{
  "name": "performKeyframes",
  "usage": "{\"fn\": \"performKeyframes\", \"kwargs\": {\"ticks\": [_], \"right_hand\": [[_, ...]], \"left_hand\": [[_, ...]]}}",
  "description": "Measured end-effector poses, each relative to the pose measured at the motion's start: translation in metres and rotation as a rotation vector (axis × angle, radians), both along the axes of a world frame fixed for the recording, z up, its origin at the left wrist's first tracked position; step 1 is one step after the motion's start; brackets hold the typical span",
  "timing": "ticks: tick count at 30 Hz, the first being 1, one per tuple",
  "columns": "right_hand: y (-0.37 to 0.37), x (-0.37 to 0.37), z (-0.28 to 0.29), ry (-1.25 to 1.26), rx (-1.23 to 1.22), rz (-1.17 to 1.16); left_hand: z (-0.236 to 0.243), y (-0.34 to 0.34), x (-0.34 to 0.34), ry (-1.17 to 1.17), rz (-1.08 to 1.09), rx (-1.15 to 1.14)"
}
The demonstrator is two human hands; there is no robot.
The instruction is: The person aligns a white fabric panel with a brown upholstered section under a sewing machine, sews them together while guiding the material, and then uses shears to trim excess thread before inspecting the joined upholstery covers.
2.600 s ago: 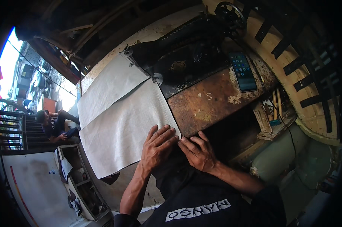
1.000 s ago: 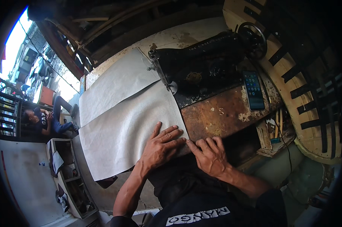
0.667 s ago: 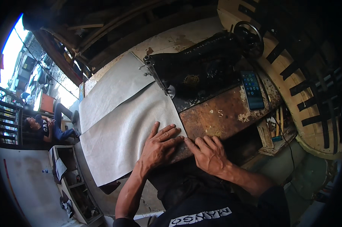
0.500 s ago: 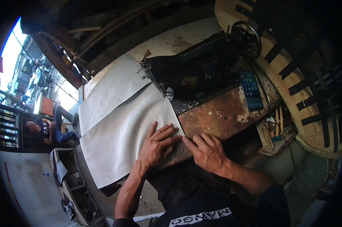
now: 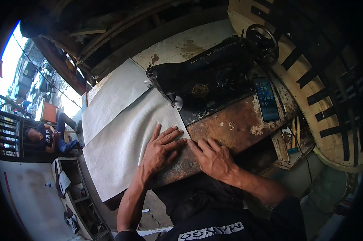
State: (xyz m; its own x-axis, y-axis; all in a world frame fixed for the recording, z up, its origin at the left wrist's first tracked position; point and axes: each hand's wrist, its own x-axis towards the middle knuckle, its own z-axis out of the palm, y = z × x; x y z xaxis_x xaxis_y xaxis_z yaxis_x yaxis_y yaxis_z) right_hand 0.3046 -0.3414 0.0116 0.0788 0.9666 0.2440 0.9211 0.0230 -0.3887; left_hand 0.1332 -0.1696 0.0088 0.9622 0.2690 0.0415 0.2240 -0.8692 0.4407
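The fingers of the left hand (image 5: 160,150) lie splayed and unclenched on the near right corner of a pale grey sheet (image 5: 125,148); the index finger of the right hand (image 5: 214,160) points to that corner, the others bent, its grip impossible to tell. The sheet spreads leftward over a worn table (image 5: 225,130), its right edge beside a black sewing machine (image 5: 201,76), with a phone (image 5: 266,100) farther right.

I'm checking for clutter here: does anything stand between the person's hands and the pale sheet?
Nothing visible does. The left hand has its fingers on the pale sheet, and the right hand has its index fingertip at the sheet's right edge. The phone lies farther right, near the sewing machine, not between them.
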Motion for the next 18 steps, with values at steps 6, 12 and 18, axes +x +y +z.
{"fn": "performKeyframes", "kwargs": {"ticks": [6, 12, 18], "right_hand": [[0.012, 0.003, -0.001, 0.022, -0.011, -0.016], [0.025, 0.006, -0.003, -0.007, -0.064, 0.002], [0.038, 0.007, -0.011, 0.019, 0.044, -0.034]], "left_hand": [[0.001, 0.010, 0.009, -0.058, 0.013, -0.021], [0.001, 0.023, 0.013, -0.063, 0.019, -0.003], [-0.001, 0.039, 0.016, -0.048, -0.003, 0.038]]}}
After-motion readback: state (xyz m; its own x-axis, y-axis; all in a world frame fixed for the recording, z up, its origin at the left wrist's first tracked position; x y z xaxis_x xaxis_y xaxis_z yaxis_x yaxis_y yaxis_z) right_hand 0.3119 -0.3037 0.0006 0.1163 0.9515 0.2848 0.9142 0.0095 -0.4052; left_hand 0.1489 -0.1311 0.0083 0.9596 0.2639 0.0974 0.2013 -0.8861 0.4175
